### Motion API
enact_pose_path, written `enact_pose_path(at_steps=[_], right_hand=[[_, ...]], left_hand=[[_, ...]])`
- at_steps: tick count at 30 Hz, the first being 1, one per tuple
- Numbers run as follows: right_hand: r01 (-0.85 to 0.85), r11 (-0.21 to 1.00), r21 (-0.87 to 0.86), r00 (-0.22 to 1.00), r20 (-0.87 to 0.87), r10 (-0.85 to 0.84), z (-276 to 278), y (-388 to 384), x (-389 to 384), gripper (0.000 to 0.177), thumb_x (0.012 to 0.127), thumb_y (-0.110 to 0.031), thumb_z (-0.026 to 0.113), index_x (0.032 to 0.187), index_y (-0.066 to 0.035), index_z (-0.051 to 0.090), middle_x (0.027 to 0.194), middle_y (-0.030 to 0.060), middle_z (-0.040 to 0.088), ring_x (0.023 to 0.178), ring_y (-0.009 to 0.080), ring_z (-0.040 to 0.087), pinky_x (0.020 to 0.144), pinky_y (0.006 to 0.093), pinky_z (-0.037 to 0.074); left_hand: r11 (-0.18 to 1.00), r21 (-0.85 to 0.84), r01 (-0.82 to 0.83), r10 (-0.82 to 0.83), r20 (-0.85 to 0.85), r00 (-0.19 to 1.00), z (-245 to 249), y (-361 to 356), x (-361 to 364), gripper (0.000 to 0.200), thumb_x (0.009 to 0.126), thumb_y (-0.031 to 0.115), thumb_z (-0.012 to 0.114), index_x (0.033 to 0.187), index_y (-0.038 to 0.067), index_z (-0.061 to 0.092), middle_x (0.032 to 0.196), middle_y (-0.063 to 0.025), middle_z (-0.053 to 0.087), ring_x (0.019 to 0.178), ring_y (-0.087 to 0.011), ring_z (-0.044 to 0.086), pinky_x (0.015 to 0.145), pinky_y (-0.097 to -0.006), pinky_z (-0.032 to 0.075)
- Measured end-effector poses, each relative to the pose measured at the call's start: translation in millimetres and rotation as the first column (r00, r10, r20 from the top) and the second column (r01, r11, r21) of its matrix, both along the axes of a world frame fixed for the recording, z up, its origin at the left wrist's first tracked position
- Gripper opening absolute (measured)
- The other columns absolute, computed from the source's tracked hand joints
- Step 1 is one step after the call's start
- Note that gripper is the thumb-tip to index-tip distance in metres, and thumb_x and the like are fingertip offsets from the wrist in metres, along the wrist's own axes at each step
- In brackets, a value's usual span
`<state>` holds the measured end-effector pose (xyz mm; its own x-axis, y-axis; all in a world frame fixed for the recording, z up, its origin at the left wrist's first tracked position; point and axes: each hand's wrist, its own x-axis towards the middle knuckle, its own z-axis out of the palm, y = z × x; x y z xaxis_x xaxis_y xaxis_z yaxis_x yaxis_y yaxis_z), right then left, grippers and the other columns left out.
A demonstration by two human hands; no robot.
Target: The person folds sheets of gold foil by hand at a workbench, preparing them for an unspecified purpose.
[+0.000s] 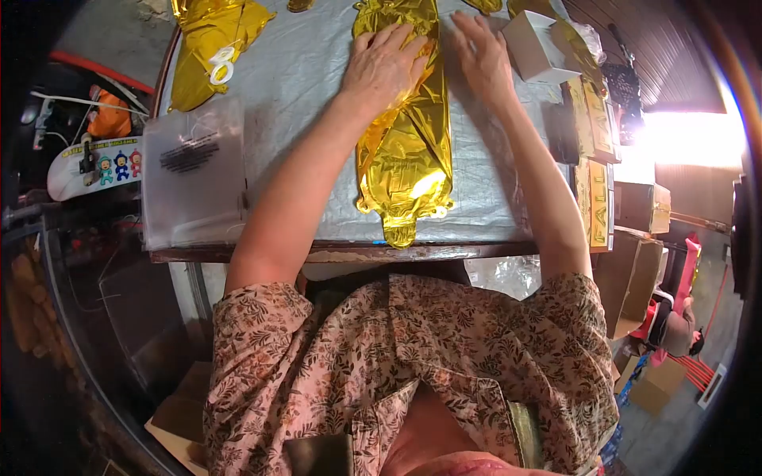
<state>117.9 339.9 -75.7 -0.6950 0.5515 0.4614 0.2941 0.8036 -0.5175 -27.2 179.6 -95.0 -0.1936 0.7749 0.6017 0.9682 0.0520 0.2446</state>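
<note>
A flat, uninflated gold foil balloon (409, 170) lies lengthwise on the table, its narrow tab pointing at the front edge. My left hand (386, 70) rests on the balloon's upper half, palm down with the fingers spread over the creased foil. Just right of the foil, my right hand (486, 65) is held over the table cover with its fingers stretched out and nothing in them. The foil beneath my left palm is hidden.
More gold foil (210, 55) with a roll of white ribbon (221, 65) lies at the back left. Clear plastic bags (194, 178) sit at the left edge. On the right are a white box (536, 47) and yellow printed boxes (595, 194). Another person (675, 329) is far right.
</note>
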Motion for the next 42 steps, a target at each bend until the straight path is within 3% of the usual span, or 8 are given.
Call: enact_pose_path(at_steps=[1, 2, 4, 21, 27, 29, 37, 42], right_hand=[[-0.019, 0.95, 0.311, 0.995, 0.094, -0.011, 0.2, -11.4, 7.9, 0.044, 0.103, -0.034, 0.062, 0.142, -0.015, 0.062, 0.149, 0.009, 0.059, 0.144, 0.0339, 0.047, 0.121, 0.0556, 0.029], [-0.023, 0.949, 0.313, 0.995, 0.096, -0.008, 1.4, -21.7, 12.4, 0.044, 0.103, -0.034, 0.062, 0.142, -0.015, 0.062, 0.149, 0.009, 0.059, 0.144, 0.0339, 0.047, 0.121, 0.0556, 0.029], [-0.101, 0.948, 0.303, 0.974, 0.223, 0.032, 2.0, -38.7, 19.7, 0.041, 0.108, -0.031, 0.052, 0.145, -0.016, 0.058, 0.153, 0.003, 0.055, 0.15, 0.032, 0.039, 0.123, 0.0617, 0.017], [-0.09, 0.921, 0.379, 0.95, 0.311, -0.035, -4.0, -41.2, 26.6, 0.043, 0.107, -0.035, 0.053, 0.147, -0.018, 0.056, 0.152, 0.003, 0.056, 0.148, 0.033, 0.042, 0.122, 0.0622, 0.02], [0.013, 0.925, 0.38, 0.97, 0.22, -0.104, -5.0, -23.7, 14.4, 0.045, 0.107, -0.04, 0.05, 0.15, -0.027, 0.053, 0.159, 0.0053, 0.048, 0.149, 0.0365, 0.039, 0.121, 0.0658, 0.018], [-0.047, 0.862, 0.504, 0.894, 0.407, -0.189, -2.8, -11.5, 9.2, 0.046, 0.11, -0.042, 0.043, 0.155, -0.031, 0.047, 0.165, 0.0025, 0.038, 0.154, 0.0313, 0.031, 0.122, 0.066, 0.013], [-0.141, 0.88, 0.454, 0.893, 0.443, -0.085, -9.4, 10.7, 19.2, 0.047, 0.11, -0.049, 0.039, 0.154, -0.036, 0.048, 0.166, -0.0005, 0.037, 0.156, 0.0287, 0.027, 0.123, 0.0666, 0.01], [-0.155, 0.901, 0.404, 0.907, 0.421, -0.033, -10.2, 13.2, 21.3, 0.047, 0.11, -0.05, 0.039, 0.153, -0.036, 0.049, 0.165, 0.0005, 0.04, 0.156, 0.0282, 0.029, 0.123, 0.0653, 0.011]], left_hand=[[1.0, 0.003, -0.004, 0.004, 0.002, 1.0, 0.5, -0.3, -0.6, 0.038, 0.101, 0.031, 0.061, 0.132, 0.011, 0.066, 0.141, -0.0128, 0.062, 0.135, -0.0289, 0.054, 0.11, -0.0479, 0.037], [1.0, 0.0, -0.007, 0.007, -0.002, 1.0, 0.8, -0.2, -0.9, 0.038, 0.101, 0.031, 0.061, 0.132, 0.011, 0.066, 0.141, -0.013, 0.062, 0.135, -0.0289, 0.054, 0.11, -0.0478, 0.037], [1.0, -0.003, -0.003, 0.003, -0.003, 1.0, -0.3, -0.2, 1.1, 0.038, 0.1, 0.031, 0.061, 0.132, 0.011, 0.066, 0.141, -0.0131, 0.062, 0.135, -0.0288, 0.054, 0.11, -0.0477, 0.038], [1.0, -0.014, -0.017, 0.017, 0.021, 1.0, -0.5, -0.1, 1.0, 0.039, 0.101, 0.032, 0.06, 0.134, 0.012, 0.065, 0.144, -0.0115, 0.06, 0.137, -0.0273, 0.052, 0.111, -0.0466, 0.037], [1.0, -0.005, -0.011, 0.011, 0.033, 0.999, -3.3, 2.2, 0.4, 0.039, 0.101, 0.031, 0.06, 0.134, 0.012, 0.066, 0.143, -0.0121, 0.06, 0.137, -0.028, 0.052, 0.111, -0.047, 0.037], [1.0, -0.007, -0.004, 0.004, 0.029, 1.0, -3.1, 3.2, 1.1, 0.039, 0.101, 0.031, 0.06, 0.134, 0.012, 0.066, 0.143, -0.0122, 0.06, 0.137, -0.0283, 0.052, 0.112, -0.0471, 0.037], [1.0, -0.013, 0.002, -0.001, 0.052, 0.999, -3.8, 3.7, 0.0, 0.041, 0.103, 0.034, 0.056, 0.139, 0.014, 0.063, 0.146, -0.0128, 0.058, 0.137, -0.0298, 0.051, 0.113, -0.0482, 0.035], [0.994, -0.1, -0.034, 0.03, -0.042, 0.999, -4.5, 3.6, -0.9, 0.044, 0.105, 0.037, 0.051, 0.145, 0.02, 0.059, 0.154, -0.0089, 0.052, 0.142, -0.0271, 0.046, 0.115, -0.0463, 0.033]])
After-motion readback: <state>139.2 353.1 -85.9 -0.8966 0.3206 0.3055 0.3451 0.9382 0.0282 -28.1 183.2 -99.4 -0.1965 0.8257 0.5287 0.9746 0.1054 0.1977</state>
